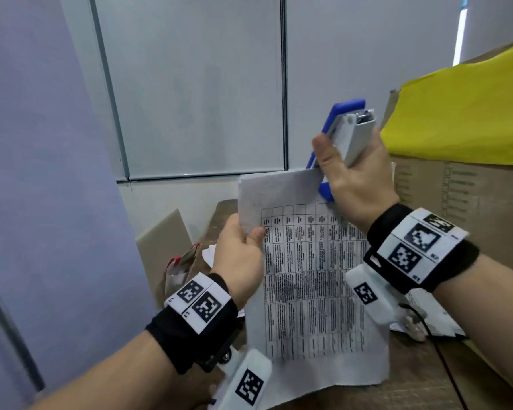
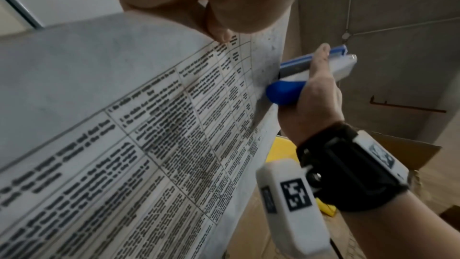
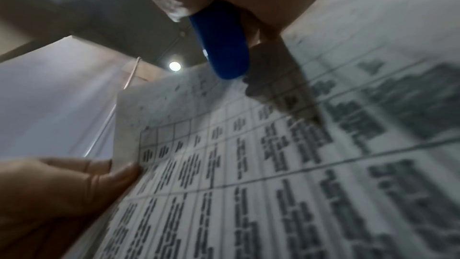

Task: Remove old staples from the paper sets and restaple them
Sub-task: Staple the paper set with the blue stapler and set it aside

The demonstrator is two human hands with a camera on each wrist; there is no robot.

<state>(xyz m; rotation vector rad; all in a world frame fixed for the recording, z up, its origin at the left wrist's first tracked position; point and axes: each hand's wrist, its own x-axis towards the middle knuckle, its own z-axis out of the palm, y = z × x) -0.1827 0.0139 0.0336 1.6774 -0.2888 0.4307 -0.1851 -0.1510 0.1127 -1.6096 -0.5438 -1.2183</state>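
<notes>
At about 7 o'clock in the head view, the left hand (image 1: pixel 239 255) is seen with thumb and fingers pinched on the left edge of the paper set (image 1: pixel 311 291), just below its upper left corner. The set is held up in the air, nearly upright above the brown worktop (image 1: pixel 421 392), its printed table facing the viewer. More loose sheets (image 1: pixel 427 309) are seen lying on the worktop at 4 o'clock, behind the right wrist.

Toward 1 o'clock, the upper right corner of the set is tucked into the mouth of a blue and white stapler (image 1: pixel 339 134). The stapler is wrapped by the right hand (image 1: pixel 356 176), thumb along one side and fingers around the other, its tail pointing up. Further right, a cardboard box (image 1: pixel 462 196) is seen with yellow cloth (image 1: pixel 468 113) draped over it.

The restapling step appears to be in hand. Whether a staple has already been driven cannot be told. The next move would likely call for a firm squeeze of the stapler while the sheets are kept aligned by the left hand.
</notes>
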